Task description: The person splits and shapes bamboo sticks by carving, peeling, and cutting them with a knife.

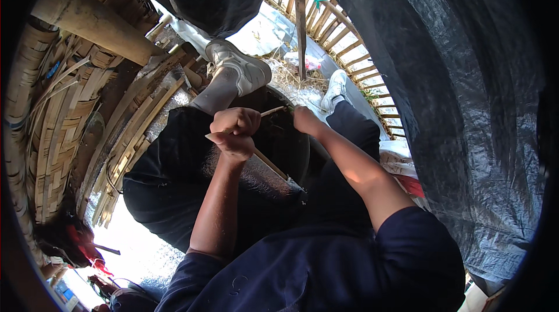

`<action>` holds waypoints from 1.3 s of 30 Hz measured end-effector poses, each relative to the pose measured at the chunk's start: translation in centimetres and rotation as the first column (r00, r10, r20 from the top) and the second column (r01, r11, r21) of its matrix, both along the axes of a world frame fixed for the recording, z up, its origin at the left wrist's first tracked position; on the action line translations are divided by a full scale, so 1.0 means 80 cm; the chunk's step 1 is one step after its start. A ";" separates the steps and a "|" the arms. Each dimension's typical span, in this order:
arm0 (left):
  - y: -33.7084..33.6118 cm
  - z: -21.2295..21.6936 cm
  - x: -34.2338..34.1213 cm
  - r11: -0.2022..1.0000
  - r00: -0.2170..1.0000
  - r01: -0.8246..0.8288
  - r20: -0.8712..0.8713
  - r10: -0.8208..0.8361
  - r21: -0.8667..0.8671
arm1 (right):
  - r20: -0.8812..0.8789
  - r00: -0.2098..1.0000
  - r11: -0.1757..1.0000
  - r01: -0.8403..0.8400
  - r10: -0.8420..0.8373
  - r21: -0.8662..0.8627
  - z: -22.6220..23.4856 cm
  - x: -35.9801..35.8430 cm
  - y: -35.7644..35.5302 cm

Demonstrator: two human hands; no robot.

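The left hand has its fingers curled tight around a thin, pale, wood-like strip, raised above black trousers; the strip slants from the fist toward the lower right. The right hand reaches inward, bunched near a short pale stick jutting from the left fist; whether its fingers pinch anything cannot be told.

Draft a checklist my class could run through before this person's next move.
1. Left hand closed on the pale stick: ok.
2. Right hand holding something firmly: cannot tell, its fingers are hidden.
3. Hands apart from each other: ok.
4. Thin strip between the hands separate from the stick: cannot tell.
5. Stick's lower end off the dark trousers: cannot tell.
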State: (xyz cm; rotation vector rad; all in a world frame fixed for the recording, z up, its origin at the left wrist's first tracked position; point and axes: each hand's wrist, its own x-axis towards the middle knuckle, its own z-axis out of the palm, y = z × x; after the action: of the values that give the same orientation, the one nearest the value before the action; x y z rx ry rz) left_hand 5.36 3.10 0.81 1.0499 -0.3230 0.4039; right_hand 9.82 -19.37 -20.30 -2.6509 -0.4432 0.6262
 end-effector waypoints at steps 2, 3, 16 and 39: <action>0.000 0.005 -0.004 0.999 0.999 0.042 0.002 -0.042 0.022 | -0.009 0.999 0.998 0.030 -0.030 -0.053 0.006 -0.017 0.010; -0.004 0.008 -0.003 0.999 0.999 0.045 0.004 -0.045 0.018 | -0.002 0.997 0.991 0.078 -0.079 -0.113 0.006 -0.019 0.008; 0.005 0.003 0.004 1.000 0.997 -0.019 -0.079 0.018 -0.007 | -0.081 0.981 0.975 0.162 -0.175 -0.154 -0.006 -0.002 0.033; 0.008 -0.003 0.012 0.992 0.986 -0.086 -0.151 0.071 -0.094 | -0.065 0.983 0.962 -0.182 0.172 -0.205 0.005 0.037 0.024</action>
State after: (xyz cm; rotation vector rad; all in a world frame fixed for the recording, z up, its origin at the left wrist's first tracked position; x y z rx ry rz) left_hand 6.31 3.77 0.61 0.9898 -0.1281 0.4067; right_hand 12.75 -17.46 -19.87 -2.8088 -0.6381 0.8297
